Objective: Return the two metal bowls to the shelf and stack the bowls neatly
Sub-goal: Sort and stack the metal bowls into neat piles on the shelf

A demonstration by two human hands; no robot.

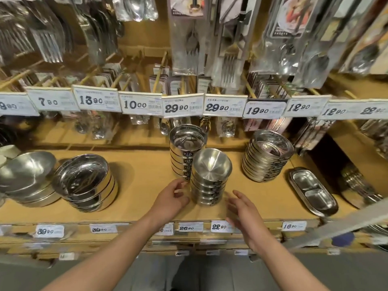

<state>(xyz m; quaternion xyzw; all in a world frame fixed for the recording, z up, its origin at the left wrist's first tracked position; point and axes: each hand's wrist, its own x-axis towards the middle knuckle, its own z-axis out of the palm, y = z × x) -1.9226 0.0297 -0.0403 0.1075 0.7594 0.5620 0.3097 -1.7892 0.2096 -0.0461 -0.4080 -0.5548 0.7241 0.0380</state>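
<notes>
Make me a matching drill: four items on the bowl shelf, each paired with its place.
Items:
1. front bowl stack
2. divided tray
3. left hand
4. plate stack

Places:
A. far right, lying flat on the shelf
B. between the two hands
C. left of the front bowl stack's base
D. right of the bowl stacks, behind the tray

Pairs: 1-B, 2-A, 3-C, 4-D
</notes>
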